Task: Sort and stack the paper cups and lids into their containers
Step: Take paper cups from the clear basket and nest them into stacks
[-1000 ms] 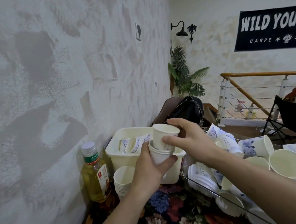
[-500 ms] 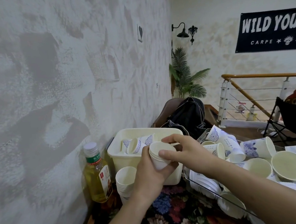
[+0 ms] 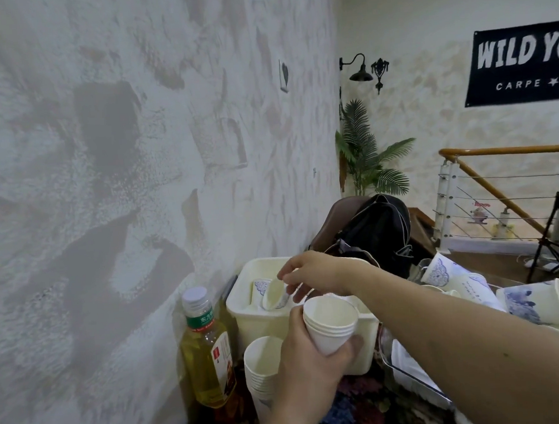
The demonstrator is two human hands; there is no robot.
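Several nested white cups (image 3: pixel 331 327) sit in my left hand (image 3: pixel 310 362), its grip curled round them, just in front of the cream bin (image 3: pixel 244 300). My right hand (image 3: pixel 315 274) hovers over the bin, fingers loosely bent, holding nothing that I can see.

Cup stack (image 3: pixel 331 327): plain white, nested, upright, mouth up, held above bin (image 3: pixel 245 308).
Second stack (image 3: pixel 264 362): white, upright, beside bin.
Bin: cream plastic, printed cups (image 3: pixel 270 292) lying inside.
Tray (image 3: pixel 412 376): clear, loose cups, white lids (image 3: pixel 404 362).
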